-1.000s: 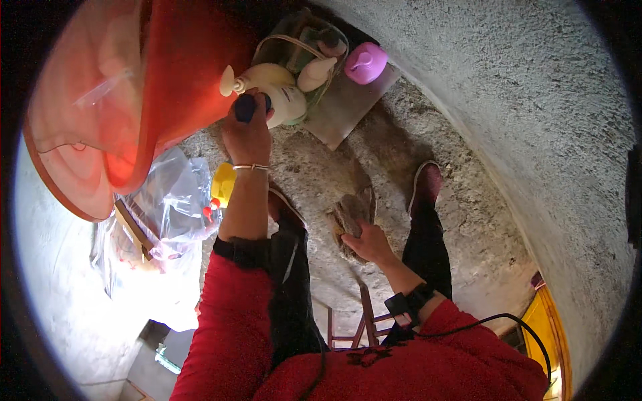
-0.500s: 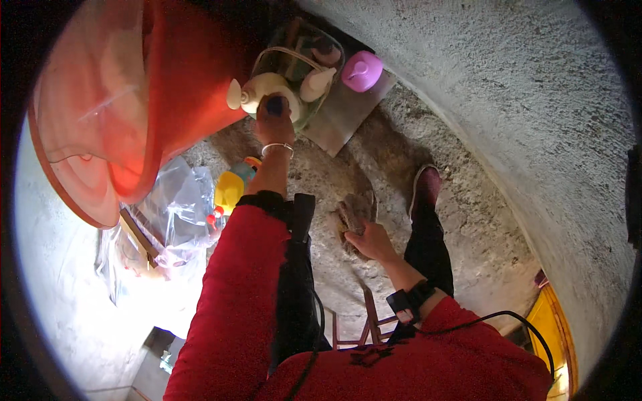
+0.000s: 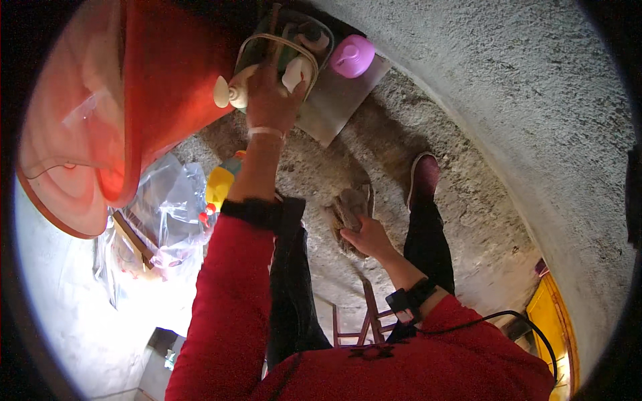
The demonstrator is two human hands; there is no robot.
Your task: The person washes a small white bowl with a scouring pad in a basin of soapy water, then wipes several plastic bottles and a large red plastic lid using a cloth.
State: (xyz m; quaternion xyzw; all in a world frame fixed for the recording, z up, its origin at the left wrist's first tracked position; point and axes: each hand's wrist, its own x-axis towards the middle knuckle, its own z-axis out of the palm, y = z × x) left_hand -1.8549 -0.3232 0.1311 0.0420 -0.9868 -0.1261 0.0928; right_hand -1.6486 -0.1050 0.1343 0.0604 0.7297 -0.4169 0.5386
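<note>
Farther than before, the left hand reaches over the handled basket, its fingers too hidden to tell their hold. Nearer, the right hand pinches a grey-brown object; rough floor runs right to the wall's curving edge.

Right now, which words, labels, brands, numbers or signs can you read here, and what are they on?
None can be read.
Cream pump bottle: largely hidden by the left hand; no legible label.
Grey-brown item in the right hand: no lettering visible.
Clear plastic bag: faint reddish marks, too blurred to tell if they are writing.
Red top: a dark mark on the front, no letters made out.
</note>
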